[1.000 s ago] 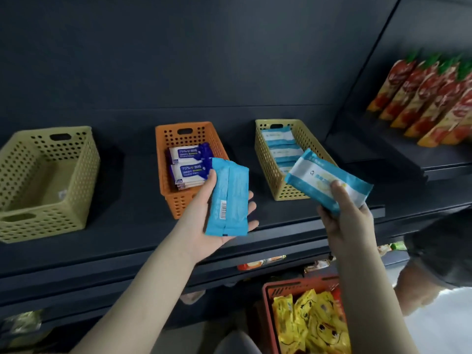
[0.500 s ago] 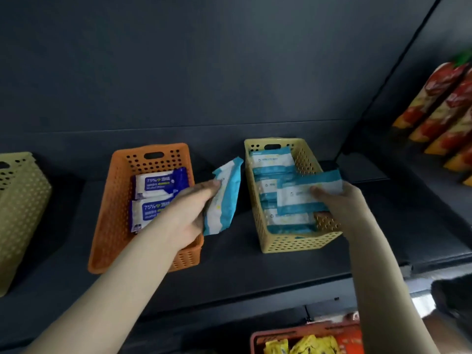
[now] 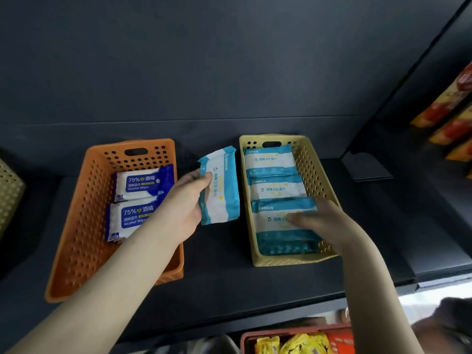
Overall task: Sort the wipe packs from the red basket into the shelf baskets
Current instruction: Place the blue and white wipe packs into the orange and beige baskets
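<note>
At the far left edge an olive basket (image 3: 10,190) shows only in part. Right of it, the orange basket (image 3: 84,226) holds two alcohol wipe packs (image 3: 139,183). The left hand (image 3: 184,203) reaches over its right rim and pinches a blue-and-white wipe pack (image 3: 222,190), held above the shelf (image 3: 217,264) between the baskets. The yellow basket (image 3: 314,172) holds a row of matching packs (image 3: 269,159). The right hand (image 3: 329,223) lies on the nearest pack (image 3: 278,215); its fingers are blurred, so I cannot tell whether it grips. The red basket (image 3: 293,333) sits near, at lower right.
</note>
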A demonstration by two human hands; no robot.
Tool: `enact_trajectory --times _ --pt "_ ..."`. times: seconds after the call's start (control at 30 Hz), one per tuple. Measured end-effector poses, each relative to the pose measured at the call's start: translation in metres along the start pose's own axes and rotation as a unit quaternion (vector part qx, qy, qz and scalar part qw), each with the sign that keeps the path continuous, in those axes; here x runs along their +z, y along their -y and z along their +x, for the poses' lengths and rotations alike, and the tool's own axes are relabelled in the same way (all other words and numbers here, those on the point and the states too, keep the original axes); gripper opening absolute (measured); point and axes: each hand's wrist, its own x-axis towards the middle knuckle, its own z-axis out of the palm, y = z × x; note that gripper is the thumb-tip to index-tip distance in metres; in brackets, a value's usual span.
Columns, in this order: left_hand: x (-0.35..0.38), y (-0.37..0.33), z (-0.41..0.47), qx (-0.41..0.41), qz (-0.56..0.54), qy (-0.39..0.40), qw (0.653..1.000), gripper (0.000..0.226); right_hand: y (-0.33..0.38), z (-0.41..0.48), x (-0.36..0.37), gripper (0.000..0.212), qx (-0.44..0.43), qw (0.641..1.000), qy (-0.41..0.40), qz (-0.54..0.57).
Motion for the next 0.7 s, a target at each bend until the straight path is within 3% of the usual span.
enact_trajectory --times 0.17,0.3,0.43,0.5,0.6,0.7 --pt "0.002 0.004 0.009 0.006 0.008 -0.004 1.000 0.027 -0.004 0.005 -0.003 0.034 0.018 0.998 0.026 -0.055" --pt "0.002 0.007 0.011 0.011 0.029 -0.004 1.000 0.029 -0.008 0.006 0.002 0.039 0.009 0.994 -0.012 -0.111" --pt "0.003 0.009 0.010 0.018 0.047 -0.004 0.999 0.028 0.000 0.005 0.003 0.066 -0.017 0.952 -0.093 -0.292" --pt "0.002 0.008 0.010 0.019 0.035 0.015 0.999 0.031 0.003 0.003 0.006 0.068 -0.064 0.932 -0.112 -0.338" --pt "0.004 0.003 0.008 0.038 0.023 0.067 0.997 0.038 0.013 -0.002 0.012 0.043 -0.152 0.948 -0.162 -0.229" --pt "0.018 -0.002 0.003 0.069 0.071 0.108 0.989 0.034 0.029 -0.004 0.024 0.034 -0.139 0.982 -0.111 -0.067"
